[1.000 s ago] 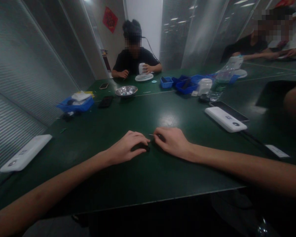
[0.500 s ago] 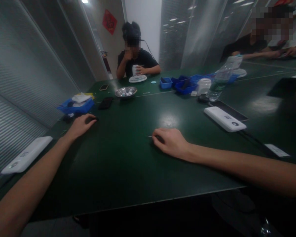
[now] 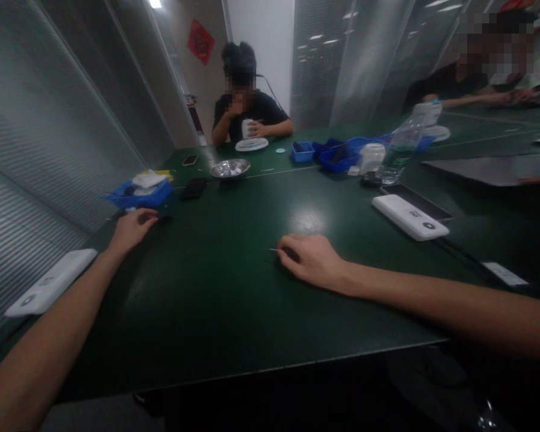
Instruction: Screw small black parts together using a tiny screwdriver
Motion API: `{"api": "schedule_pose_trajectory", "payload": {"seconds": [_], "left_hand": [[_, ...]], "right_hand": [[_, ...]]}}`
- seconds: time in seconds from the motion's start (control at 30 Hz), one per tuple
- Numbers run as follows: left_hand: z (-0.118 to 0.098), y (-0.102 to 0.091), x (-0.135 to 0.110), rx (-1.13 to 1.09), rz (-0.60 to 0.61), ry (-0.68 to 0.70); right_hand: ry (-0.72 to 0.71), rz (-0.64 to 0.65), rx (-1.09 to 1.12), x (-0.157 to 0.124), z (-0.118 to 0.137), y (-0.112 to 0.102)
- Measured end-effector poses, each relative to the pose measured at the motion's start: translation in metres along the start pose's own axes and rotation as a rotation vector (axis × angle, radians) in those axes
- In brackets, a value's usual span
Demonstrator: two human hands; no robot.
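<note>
My left hand [image 3: 132, 231] rests at the left of the green table, fingers curled together. A small dark object [image 3: 164, 219] sticks out at its fingertips; its kind is too blurred to make out. Just behind that hand stands a blue tray [image 3: 155, 195] with white tissue [image 3: 148, 179] in it. My right hand [image 3: 312, 261] lies on its side near the table's middle, thumb and forefinger pinched together. From that pinch a thin, pale, needle-like piece [image 3: 272, 249] points left; the rest of it is hidden by the fingers.
A metal bowl [image 3: 230, 170] holds small pale items, with a dark phone [image 3: 193, 188] beside it. White power banks [image 3: 409, 216] lie at both sides. A plastic bottle [image 3: 401, 150] and blue bins [image 3: 339, 159] stand at back right. A person [image 3: 256, 108] sits opposite.
My left hand has drawn back to the left, and the dark object has shifted left with it. My right hand stays put. At the right, a grey flat panel now lies lower.
</note>
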State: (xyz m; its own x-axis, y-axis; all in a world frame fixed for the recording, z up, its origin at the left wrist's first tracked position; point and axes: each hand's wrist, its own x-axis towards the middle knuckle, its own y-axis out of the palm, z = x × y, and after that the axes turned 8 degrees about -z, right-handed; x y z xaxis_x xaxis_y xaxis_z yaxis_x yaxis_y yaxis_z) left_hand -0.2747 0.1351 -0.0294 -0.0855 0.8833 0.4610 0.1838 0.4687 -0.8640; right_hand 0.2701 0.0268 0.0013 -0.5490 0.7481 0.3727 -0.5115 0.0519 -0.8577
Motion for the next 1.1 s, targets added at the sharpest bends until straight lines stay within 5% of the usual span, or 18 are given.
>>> {"api": "schedule_pose_trajectory", "payload": {"seconds": [0.3, 0.53, 0.77, 1.1], "left_hand": [[0.003, -0.006, 0.007, 0.177, 0.100, -0.163], [-0.015, -0.015, 0.005, 0.047, -0.059, -0.220], [-0.033, -0.025, 0.010, -0.042, 0.046, -0.261], [-0.045, -0.011, 0.008, 0.001, 0.144, -0.254]], "right_hand": [[-0.012, -0.003, 0.015, -0.001, -0.001, 0.001], [-0.020, -0.008, 0.015, -0.001, -0.003, 0.003], [-0.025, 0.002, 0.010, -0.001, -0.003, 0.002], [-0.012, 0.018, -0.006, 0.000, 0.000, -0.001]]}}
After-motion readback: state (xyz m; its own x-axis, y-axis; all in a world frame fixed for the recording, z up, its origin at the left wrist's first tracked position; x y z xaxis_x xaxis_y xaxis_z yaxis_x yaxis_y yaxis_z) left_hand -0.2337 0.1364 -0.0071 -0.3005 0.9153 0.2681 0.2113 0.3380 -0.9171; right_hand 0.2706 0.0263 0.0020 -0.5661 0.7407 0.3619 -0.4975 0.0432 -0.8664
